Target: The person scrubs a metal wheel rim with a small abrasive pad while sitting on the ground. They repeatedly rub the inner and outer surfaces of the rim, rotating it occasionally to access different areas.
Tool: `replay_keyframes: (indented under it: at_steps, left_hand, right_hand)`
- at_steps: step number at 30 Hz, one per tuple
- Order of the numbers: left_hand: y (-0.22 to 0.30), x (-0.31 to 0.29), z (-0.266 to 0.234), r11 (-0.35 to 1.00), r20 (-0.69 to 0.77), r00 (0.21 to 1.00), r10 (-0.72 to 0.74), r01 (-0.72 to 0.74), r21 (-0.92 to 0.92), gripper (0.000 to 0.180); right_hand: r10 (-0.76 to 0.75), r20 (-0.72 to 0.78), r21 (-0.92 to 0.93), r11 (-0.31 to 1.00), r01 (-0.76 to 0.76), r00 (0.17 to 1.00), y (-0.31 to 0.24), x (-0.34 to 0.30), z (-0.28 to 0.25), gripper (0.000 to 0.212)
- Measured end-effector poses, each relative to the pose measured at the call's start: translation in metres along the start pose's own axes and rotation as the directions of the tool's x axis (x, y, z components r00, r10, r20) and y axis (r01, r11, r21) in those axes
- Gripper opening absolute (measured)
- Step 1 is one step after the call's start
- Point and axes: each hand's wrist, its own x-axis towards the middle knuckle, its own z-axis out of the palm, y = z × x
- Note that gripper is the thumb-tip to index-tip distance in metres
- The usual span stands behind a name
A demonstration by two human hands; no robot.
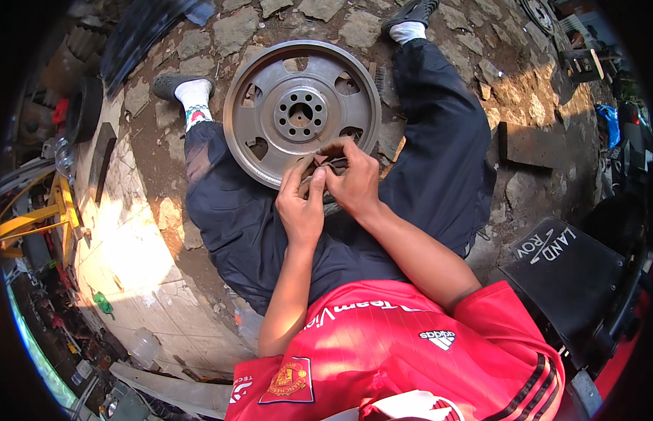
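A large grey metal flywheel (270, 109) stands between my outstretched legs. Bolt holes ring its hub, and wider openings lie farther out. At its near rim my left hand (301, 203) and my right hand (356, 181) come together, fingers bent and pinching. Between the fingertips is a small brown, folded piece (321, 161), possibly sandpaper or cloth; much of it is covered by the fingers. Both hands appear to grip it, just above the rim. Whether they also touch the wheel, I cannot tell.
Uneven paving stones (235, 29) and dirt surround the wheel. A dark block (533, 145) lies to the right, near a black panel (566, 263). On the left are a yellow metal frame (45, 214), a pale sunlit slab (133, 259) and a plastic bottle (144, 345).
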Motion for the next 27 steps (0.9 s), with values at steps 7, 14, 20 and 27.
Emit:
replay_keyframes:
  at_steps: [7,14,20,27]
  left_hand:
    - [-0.012,0.009,0.024,0.969,-0.099,0.988,-0.12,0.095,-0.228,0.039]
    - [-0.024,0.018,0.016,1.0,-0.015,1.0,0.014,-0.014,0.003,0.034]
    - [-0.007,0.055,-0.006,0.908,-0.098,0.941,0.324,-0.28,0.31,0.027]
    - [-0.062,0.132,-0.093,0.9,-0.297,0.949,0.107,0.034,0.435,0.061]
  right_hand:
    - [-0.019,0.145,0.144,0.99,-0.003,0.989,-0.008,0.001,-0.022,0.027]
    - [0.11,0.151,0.16,0.978,-0.134,0.982,0.011,0.016,-0.027,0.036]
    - [0.45,-0.022,0.414,0.817,-0.401,0.893,0.028,0.039,-0.036,0.026]
    - [0.286,-0.429,0.202,0.955,-0.218,0.857,0.047,0.065,-0.025,0.02]
